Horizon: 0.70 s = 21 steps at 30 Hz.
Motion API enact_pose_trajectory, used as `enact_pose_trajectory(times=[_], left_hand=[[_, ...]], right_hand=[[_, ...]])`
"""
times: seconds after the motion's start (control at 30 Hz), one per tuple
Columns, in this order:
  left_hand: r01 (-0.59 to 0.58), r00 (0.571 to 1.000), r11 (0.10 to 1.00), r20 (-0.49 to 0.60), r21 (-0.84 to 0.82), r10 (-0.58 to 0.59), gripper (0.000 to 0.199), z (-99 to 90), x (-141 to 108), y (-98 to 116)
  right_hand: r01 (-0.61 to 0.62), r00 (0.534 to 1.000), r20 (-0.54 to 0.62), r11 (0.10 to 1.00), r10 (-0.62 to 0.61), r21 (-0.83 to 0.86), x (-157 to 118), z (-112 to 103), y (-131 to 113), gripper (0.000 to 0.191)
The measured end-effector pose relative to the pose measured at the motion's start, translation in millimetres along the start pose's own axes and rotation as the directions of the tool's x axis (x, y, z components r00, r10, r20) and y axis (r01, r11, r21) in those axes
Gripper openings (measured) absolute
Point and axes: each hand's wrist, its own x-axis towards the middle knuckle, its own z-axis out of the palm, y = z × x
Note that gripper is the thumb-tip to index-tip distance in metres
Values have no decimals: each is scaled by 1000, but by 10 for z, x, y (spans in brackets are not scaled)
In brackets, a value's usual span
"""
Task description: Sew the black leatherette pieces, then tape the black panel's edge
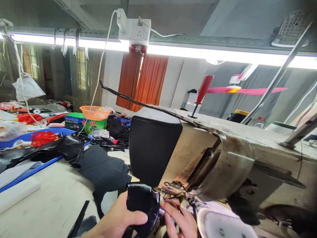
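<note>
My left hand grips a curved, glossy black leather-like piece, thumb across its face. The piece's right edge lies at the working end of a sewing machine, below its black end cover. Close by on the right is my right hand, its fingers bent together beside a small shiny metal part at that edge. What those fingers pinch is hidden. Dark flat cut pieces are stacked to the left of the machine.
A red-handled screwdriver stands upright on the machine top, where a thin dark rod juts left. On the left are a blue tray with black pieces, an orange basket on a green box, and black strips.
</note>
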Motion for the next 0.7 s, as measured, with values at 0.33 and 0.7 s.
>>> enact_pose_trajectory(times=[0.33,0.7], left_hand=[[-30,995,999,-98,-18,28,49,11,90,-108],[-111,980,985,-181,-132,86,50,56,174,-242]], right_hand=[[-8,1000,13,999,9,-51,-36,2,-1,23],[-62,998,4,997,62,-54,2,12,-69,21]])
